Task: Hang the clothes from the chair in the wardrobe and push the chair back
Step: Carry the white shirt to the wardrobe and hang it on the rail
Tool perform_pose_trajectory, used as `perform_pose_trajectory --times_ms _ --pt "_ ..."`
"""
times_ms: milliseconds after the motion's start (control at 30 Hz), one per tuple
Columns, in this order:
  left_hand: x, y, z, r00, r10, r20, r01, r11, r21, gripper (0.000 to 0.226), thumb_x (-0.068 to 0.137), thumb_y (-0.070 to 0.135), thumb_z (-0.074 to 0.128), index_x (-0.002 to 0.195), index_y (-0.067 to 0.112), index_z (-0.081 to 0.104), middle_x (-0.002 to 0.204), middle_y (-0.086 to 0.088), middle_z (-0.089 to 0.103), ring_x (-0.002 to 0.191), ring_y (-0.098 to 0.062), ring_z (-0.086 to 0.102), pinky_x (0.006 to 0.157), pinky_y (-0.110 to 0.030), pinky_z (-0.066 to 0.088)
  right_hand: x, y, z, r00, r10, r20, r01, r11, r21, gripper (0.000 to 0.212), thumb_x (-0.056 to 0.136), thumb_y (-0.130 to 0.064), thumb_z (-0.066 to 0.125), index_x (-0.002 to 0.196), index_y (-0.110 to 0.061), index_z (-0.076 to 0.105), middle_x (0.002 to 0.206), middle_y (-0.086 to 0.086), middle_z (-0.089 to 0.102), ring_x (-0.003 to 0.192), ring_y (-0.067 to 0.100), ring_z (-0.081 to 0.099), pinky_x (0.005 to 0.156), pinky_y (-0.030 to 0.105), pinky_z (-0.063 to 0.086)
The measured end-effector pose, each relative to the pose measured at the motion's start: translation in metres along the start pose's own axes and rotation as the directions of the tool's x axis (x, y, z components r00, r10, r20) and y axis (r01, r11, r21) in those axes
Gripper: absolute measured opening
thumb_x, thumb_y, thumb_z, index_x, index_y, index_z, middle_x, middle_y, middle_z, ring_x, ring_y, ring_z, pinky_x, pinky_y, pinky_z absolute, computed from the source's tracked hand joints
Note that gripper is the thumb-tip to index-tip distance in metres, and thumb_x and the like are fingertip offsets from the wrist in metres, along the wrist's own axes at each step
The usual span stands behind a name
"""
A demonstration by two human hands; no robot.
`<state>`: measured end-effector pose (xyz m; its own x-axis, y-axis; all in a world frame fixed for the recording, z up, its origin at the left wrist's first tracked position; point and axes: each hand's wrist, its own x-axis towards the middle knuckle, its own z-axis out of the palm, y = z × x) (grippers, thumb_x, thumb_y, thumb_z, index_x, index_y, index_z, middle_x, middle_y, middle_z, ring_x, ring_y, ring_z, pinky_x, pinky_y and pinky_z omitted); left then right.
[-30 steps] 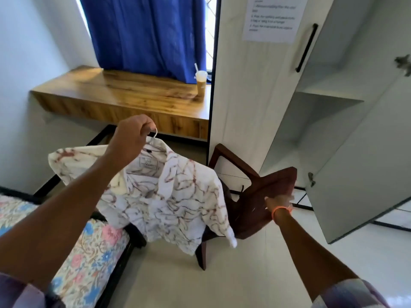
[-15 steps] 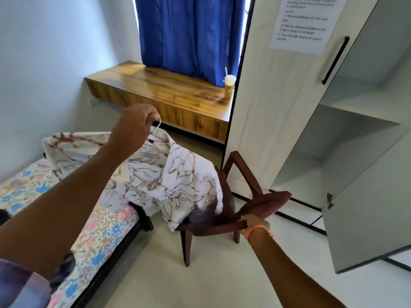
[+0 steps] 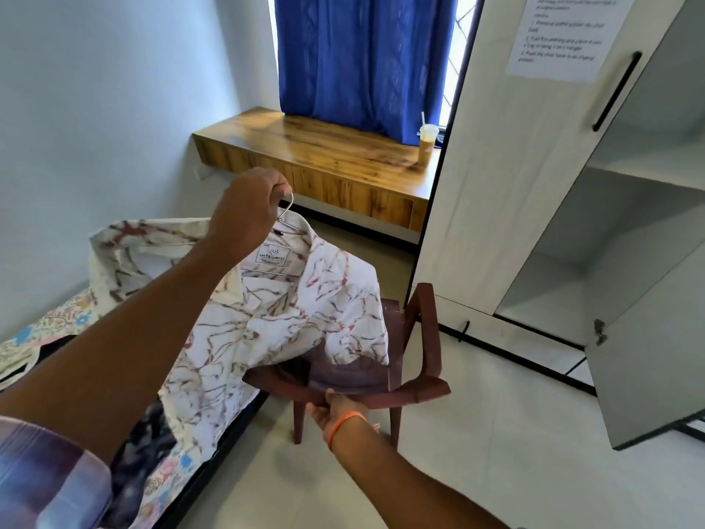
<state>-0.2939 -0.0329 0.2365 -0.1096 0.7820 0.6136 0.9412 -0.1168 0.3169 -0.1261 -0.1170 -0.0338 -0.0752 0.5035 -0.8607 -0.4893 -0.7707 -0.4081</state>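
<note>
My left hand [image 3: 248, 213] grips the metal hook of a hanger [image 3: 287, 213]. A white shirt [image 3: 305, 311] with a brown marbled print hangs from the hanger, draped partly over the chair seat and the bed. Lower down, my right hand [image 3: 333, 412] holds the top rail of the dark brown plastic chair [image 3: 423, 387], which stands upright on the floor, its back toward me. The wardrobe [image 3: 595, 231] stands at the right with one door swung open, showing bare shelves.
A bed [image 3: 57, 330] with a floral sheet lies at the left, against the chair. A wooden desk [image 3: 324, 158] under a blue curtain [image 3: 362, 59] carries a drink cup [image 3: 426, 141]. The open wardrobe door [image 3: 656, 360] juts out over pale floor tiles at the right.
The chair has come down from a tilt onto its legs and turned its back toward me. My right hand stayed on its top rail; my left hand kept holding the hanger with the shirt.
</note>
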Motion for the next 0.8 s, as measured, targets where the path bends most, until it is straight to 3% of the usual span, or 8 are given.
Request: perform_pose_trajectory --times_ms 133,267,333,433,467,533,600,800 --pt "-0.003 0.001 0.005 0.999 0.008 0.051 -0.006 0.999 -0.032 0.019 0.099 0.019 0.051 0.091 0.010 0.066 0.097 -0.008 0.067 0.088 -0.022 0.061 0.073 -0.028 0.040 -0.028 -0.006 0.004 0.978 0.175 0.114 -0.157 0.976 -0.150 0.025 0.102 -0.016 0.045 0.108 0.005 0.057 0.097 0.025 0.065 0.069 0.032 0.059 0.073 0.043 0.056" --pt "0.002 0.018 0.008 0.995 0.069 0.076 -0.066 0.997 -0.040 0.022 0.101 0.023 0.050 0.093 0.011 0.065 0.096 -0.007 0.065 0.088 -0.022 0.058 0.073 -0.031 0.041 -0.053 -0.043 -0.027 0.923 0.311 0.228 -0.162 0.849 -0.504 0.038 0.097 -0.032 0.053 0.090 0.003 0.066 0.088 0.020 0.072 0.080 0.029 0.071 0.077 0.041 0.056" --pt "0.008 0.025 0.008 0.994 0.088 0.063 -0.086 0.996 -0.034 0.022 0.102 0.024 0.048 0.095 0.010 0.065 0.097 -0.007 0.065 0.087 -0.021 0.058 0.074 -0.032 0.042 -0.052 -0.067 -0.056 0.986 -0.004 0.164 0.117 0.715 -0.689 0.035 0.096 -0.035 0.055 0.082 -0.005 0.066 0.078 0.012 0.072 0.062 0.022 0.067 0.066 0.034 0.054" --pt "0.018 0.030 0.009 0.997 0.066 0.044 -0.064 0.997 -0.038 0.021 0.101 0.024 0.049 0.096 0.011 0.065 0.096 -0.007 0.066 0.084 -0.020 0.058 0.073 -0.035 0.047 -0.027 -0.110 -0.097 0.734 -0.677 0.052 0.277 0.229 -0.933 0.040 0.088 -0.049 0.060 0.099 -0.011 0.064 0.097 0.008 0.067 0.086 0.024 0.064 0.079 0.035 0.053" --pt "0.021 0.032 0.009 0.998 0.057 0.041 -0.055 0.997 -0.045 0.020 0.101 0.024 0.050 0.095 0.011 0.065 0.096 -0.007 0.066 0.084 -0.019 0.058 0.074 -0.036 0.047 -0.016 -0.121 -0.109 0.713 -0.702 -0.006 0.244 0.256 -0.935 0.052 0.083 -0.052 0.067 0.111 -0.010 0.059 0.110 0.010 0.062 0.098 0.029 0.061 0.081 0.036 0.051" --pt "0.024 0.034 0.010 0.999 0.041 0.033 -0.040 0.998 -0.048 0.019 0.100 0.023 0.051 0.093 0.011 0.065 0.095 -0.008 0.066 0.085 -0.018 0.057 0.075 -0.034 0.044 -0.001 -0.132 -0.120 0.894 -0.424 -0.143 0.186 0.643 -0.743 0.077 0.073 -0.044 0.083 0.127 -0.001 0.051 0.123 0.019 0.056 0.106 0.039 0.059 0.077 0.042 0.054" --pt "0.025 0.036 0.012 0.999 0.031 0.025 -0.030 0.999 -0.035 0.019 0.100 0.022 0.051 0.094 0.010 0.065 0.095 -0.008 0.066 0.086 -0.017 0.055 0.075 -0.031 0.040 0.011 -0.129 -0.121 0.993 -0.113 -0.020 0.097 0.919 -0.383 0.056 0.078 -0.010 0.081 0.123 0.007 0.053 0.117 0.023 0.061 0.093 0.040 0.062 0.060 0.049 0.058" --pt "0.040 0.050 -0.007 0.998 0.063 -0.004 -0.063 0.998 0.006 0.022 0.101 0.021 0.053 0.103 0.005 0.067 0.101 -0.013 0.069 0.088 -0.021 0.060 0.078 -0.029 0.043 0.037 -0.108 -0.116 0.992 -0.125 -0.005 0.123 0.983 -0.132 0.055 0.070 0.026 0.060 0.122 0.009 0.054 0.108 0.028 0.063 0.094 0.043 0.063 0.056 0.047 0.059"
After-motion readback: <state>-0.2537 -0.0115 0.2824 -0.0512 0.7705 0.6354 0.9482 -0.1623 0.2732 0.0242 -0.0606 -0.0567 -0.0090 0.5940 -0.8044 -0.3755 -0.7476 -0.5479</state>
